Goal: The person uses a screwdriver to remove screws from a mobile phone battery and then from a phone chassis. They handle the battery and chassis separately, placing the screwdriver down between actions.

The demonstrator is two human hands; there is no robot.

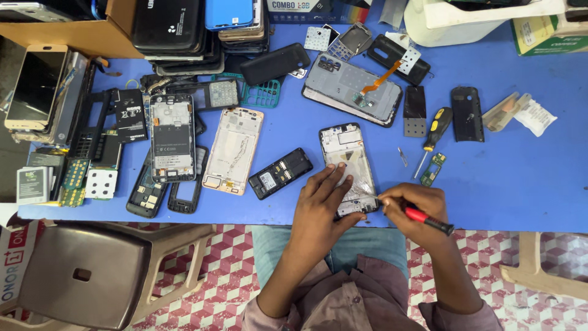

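Observation:
An opened phone frame [344,150] lies near the front edge of the blue table [502,178], its inner side up. My left hand [320,205] presses flat on its lower part. A red and black screwdriver [429,220] is gripped in my right hand [411,205], its metal tip touching the frame's bottom end beside my left fingers. The lower end of the frame is partly hidden by my hands.
A small black keypad phone body [280,173] lies just left of the frame. Farther left are a gold frame [233,150] and several stripped phones. A yellow-black screwdriver [432,136], a small circuit board [433,169] and a large grey back cover [353,87] lie to the right and behind. A brown stool [79,276] stands below left.

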